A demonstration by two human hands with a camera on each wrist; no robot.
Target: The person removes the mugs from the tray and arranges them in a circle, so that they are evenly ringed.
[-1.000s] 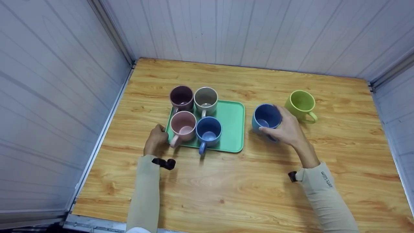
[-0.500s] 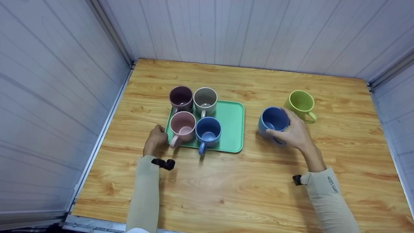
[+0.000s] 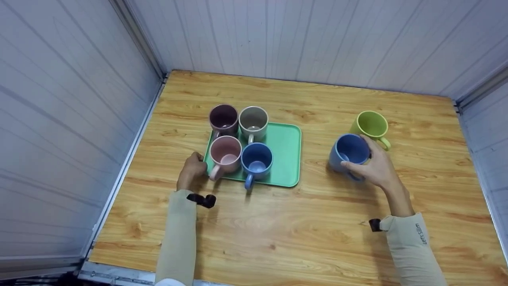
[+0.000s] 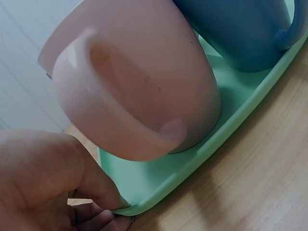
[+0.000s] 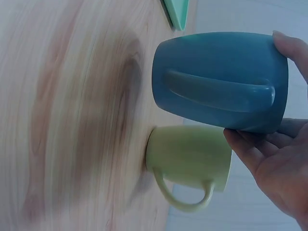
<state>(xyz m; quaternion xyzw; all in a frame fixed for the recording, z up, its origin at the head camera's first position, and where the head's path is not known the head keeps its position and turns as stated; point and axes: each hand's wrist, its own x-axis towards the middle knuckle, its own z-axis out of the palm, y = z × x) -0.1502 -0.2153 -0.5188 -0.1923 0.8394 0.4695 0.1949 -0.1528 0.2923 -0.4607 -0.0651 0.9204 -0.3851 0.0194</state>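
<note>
Tray [image 3: 285,159] at centre-left, pinched by the left hand [image 3: 193,167], bears four mugs [image 3: 225,153]; at right, the right hand [image 3: 379,167] grips a blue mug [image 3: 348,151], still off the tray, like the lime mug [image 3: 371,125].

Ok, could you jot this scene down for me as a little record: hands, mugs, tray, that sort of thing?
Left hand: pinches the green tray at its near left corner
Right hand: holds a dark blue mug near its rim; it seems lifted off the table
Tray, back row: purple mug, grey mug
Tray, front row: pink mug, bright blue mug
Handles of tray mugs: towards the person
Off the tray: lime green mug, upright on the table, beyond the held mug
</note>
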